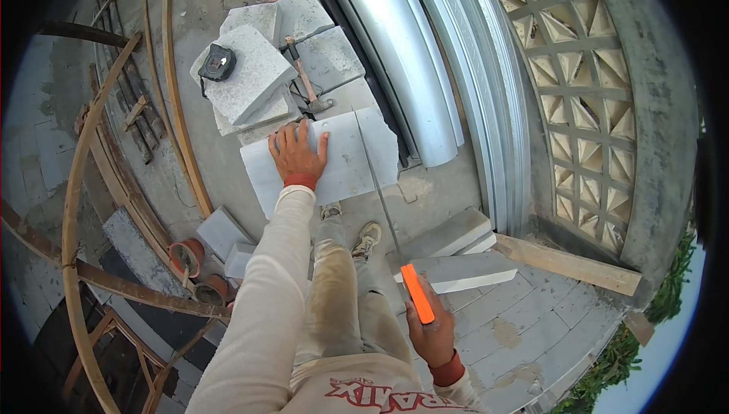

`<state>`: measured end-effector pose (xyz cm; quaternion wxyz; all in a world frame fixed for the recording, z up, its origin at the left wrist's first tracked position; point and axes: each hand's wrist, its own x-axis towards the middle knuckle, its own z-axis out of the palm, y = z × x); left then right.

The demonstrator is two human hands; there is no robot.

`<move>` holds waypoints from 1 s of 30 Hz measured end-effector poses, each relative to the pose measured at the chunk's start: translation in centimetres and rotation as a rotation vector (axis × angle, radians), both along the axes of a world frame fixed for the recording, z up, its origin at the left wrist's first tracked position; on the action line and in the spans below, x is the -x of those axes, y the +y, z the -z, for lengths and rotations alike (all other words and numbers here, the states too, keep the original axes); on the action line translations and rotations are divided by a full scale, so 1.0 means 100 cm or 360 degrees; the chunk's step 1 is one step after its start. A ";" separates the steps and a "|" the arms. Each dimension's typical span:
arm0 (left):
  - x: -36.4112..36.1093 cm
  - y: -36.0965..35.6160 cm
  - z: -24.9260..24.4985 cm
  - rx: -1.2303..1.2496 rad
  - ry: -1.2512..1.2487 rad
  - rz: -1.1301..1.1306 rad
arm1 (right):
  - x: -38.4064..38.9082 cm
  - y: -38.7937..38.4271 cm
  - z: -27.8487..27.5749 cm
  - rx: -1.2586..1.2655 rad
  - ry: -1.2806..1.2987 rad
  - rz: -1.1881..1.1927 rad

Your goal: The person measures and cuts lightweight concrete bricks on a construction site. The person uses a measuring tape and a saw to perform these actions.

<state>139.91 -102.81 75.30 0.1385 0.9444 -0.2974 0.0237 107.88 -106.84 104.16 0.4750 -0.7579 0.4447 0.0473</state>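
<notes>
A pale grey block lies across the middle. My left hand rests flat on its left part, fingers spread. My right hand is wrapped round the orange handle of a hand saw, lower right of the block. The long thin saw blade runs up from the handle to the block's right part, its far end over the top face. Beyond the block, a hammer lies on grey blocks, and a black tape measure sits on a stacked pale block.
Long silver metal sheets stand on the right, before a patterned block wall. Cut blocks and a wooden plank lie at lower right. Timber strips, pots and a curved wooden frame are on the left.
</notes>
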 end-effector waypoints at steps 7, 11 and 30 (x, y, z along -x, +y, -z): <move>-0.002 0.003 -0.004 -0.0043 0.0060 0.0028 | -0.088 -0.041 0.085 -0.0002 -0.0004 0.0029; -0.006 -0.004 -0.006 -0.0059 0.0076 0.0022 | -0.090 -0.040 0.068 0.0091 -0.0063 0.0040; -0.008 -0.003 -0.003 -0.0098 0.0143 0.0002 | -0.045 -0.016 -0.045 -0.0021 0.0231 -0.0021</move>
